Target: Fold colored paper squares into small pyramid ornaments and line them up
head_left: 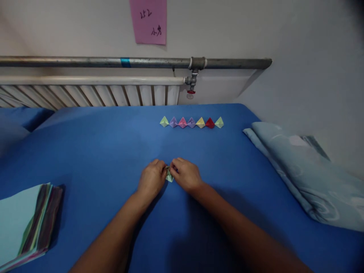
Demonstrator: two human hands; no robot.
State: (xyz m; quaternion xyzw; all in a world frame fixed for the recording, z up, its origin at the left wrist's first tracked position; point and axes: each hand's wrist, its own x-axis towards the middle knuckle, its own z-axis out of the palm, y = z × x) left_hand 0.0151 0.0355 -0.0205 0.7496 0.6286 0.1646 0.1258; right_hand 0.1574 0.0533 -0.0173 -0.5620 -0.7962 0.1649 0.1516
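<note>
Near the middle of the blue surface (93, 151), a small pale green folded paper piece (170, 177) is pinched between my hands. My left hand (152, 176) is closed on its left side, fingertips and thumb at the paper's upper edge. From the right, my right hand (186, 173) grips it the same way, closed. My fingers cover much of the paper's upper part. Farther back, a row of several small folded paper shapes (182, 122) in green, purple, pink, yellow and red lies on the surface, apart from both hands.
A stack of coloured paper sheets (18, 223) lies at the front left. Along the right edge rests a folded light blue patterned cloth (292, 170). Behind the surface are a white radiator (131, 94), a metal pipe (159, 63) and a valve (193, 80) by the wall.
</note>
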